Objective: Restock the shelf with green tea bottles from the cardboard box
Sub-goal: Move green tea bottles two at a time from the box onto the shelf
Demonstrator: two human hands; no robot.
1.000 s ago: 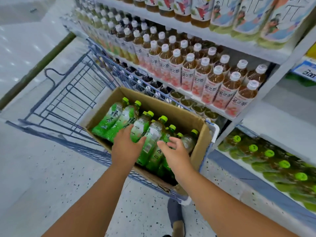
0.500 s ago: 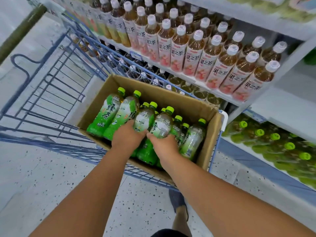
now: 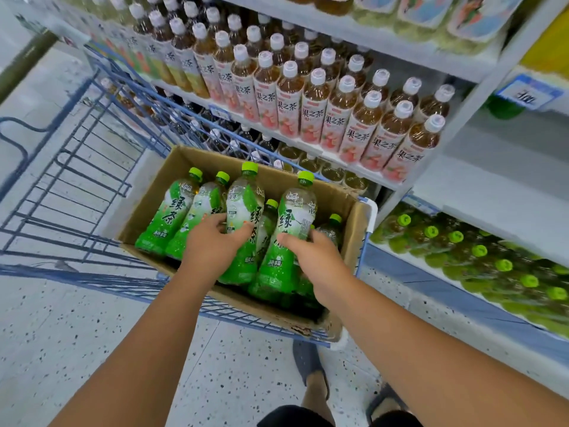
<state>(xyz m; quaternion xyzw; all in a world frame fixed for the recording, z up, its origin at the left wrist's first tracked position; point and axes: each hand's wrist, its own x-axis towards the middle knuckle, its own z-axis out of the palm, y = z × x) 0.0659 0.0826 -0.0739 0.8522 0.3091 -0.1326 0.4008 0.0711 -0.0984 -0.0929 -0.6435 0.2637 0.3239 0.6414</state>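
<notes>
A cardboard box (image 3: 354, 223) sits in a blue wire cart and holds several green tea bottles with green caps. My left hand (image 3: 212, 245) grips one green tea bottle (image 3: 244, 198) around its middle, lifted above the others. My right hand (image 3: 317, 260) grips a second green tea bottle (image 3: 295, 211), also raised, cap pointing away from me. Two more green tea bottles (image 3: 172, 217) lie at the box's left side. The low shelf (image 3: 431, 282) at the right holds rows of green-capped bottles.
The blue wire cart (image 3: 77, 167) stands against the shelving, its left part bare. A middle shelf carries several brown tea bottles with white caps (image 3: 314, 112). Speckled floor lies below, with my feet in sandals (image 3: 311, 365) behind the cart.
Both hands closed around a bottle each and lifted them up out of the pile. The view also shifted closer to the box.
</notes>
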